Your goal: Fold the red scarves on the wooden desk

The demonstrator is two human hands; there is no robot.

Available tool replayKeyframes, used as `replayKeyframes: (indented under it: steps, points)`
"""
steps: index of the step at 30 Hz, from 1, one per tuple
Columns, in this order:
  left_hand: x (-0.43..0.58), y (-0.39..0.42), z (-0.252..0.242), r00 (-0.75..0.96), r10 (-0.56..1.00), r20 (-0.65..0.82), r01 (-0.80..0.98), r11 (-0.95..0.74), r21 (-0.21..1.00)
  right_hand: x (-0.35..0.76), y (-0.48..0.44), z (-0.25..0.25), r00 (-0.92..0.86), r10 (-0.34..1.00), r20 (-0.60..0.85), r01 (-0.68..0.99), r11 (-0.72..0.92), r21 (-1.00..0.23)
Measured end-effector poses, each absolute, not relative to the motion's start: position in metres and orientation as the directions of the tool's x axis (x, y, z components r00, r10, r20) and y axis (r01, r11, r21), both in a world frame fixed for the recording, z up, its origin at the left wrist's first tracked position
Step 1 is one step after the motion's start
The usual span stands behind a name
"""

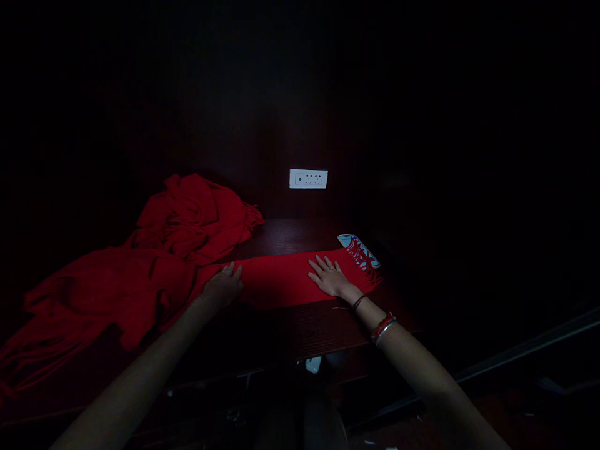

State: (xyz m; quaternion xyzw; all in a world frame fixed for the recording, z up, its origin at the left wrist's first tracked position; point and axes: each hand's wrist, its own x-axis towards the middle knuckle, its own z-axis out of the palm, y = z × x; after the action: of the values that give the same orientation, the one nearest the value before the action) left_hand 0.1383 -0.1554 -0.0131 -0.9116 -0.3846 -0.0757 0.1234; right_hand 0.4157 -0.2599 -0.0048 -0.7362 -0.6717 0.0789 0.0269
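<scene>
My right hand [330,278] lies flat, palm down, fingers spread, on the scarf [281,281]. This is a long red band of soft, matte knit, stretched smooth across the dark counter [309,328]. My left hand [225,284] rests on the same scarf further left, where the flat part meets the rumpled part. Its fingers are close together and a little bent over the cloth, and I cannot tell in this dim light whether they pinch any of it.

Just beyond my right fingertips the scarf ends in a fringe [364,261] of thin twisted strands, which falls loosely over a phone [357,245]. The phone is a flat rectangle with rounded corners, and it lies at an angle near the counter's right back corner.

To the left the red cloth is bunched. A crumpled heap [197,215] with deep folds sits against the back wall, and a wider, limp spread [103,294] trails off toward the left edge, with more fringe hanging low.

The counter has a fine wood grain and a straight front edge. On the dark wall behind it there is a white rectangular socket plate [308,179]. On my right forearm I wear a red and silver bangle [383,327], with a thin dark band [360,302] nearer the wrist.
</scene>
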Motion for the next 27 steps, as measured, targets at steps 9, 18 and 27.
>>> replayKeyframes:
  steps: [9,18,27]
  points:
    - [0.214,-0.168,-0.011,0.61,0.775,0.166,0.784,-0.62,0.014,0.434,-0.251,0.001,0.109,0.988,-0.109,0.985,-0.122,-0.12]
    - [0.197,-0.167,-0.018,0.649,0.743,0.162,0.756,-0.653,-0.035,0.466,-0.285,-0.01,0.195,0.98,-0.027,0.979,-0.197,-0.058]
    - [0.174,-0.163,-0.027,0.736,0.658,0.157,0.673,-0.736,-0.075,0.463,-0.356,-0.009,0.348,0.936,-0.06,0.937,-0.35,-0.019]
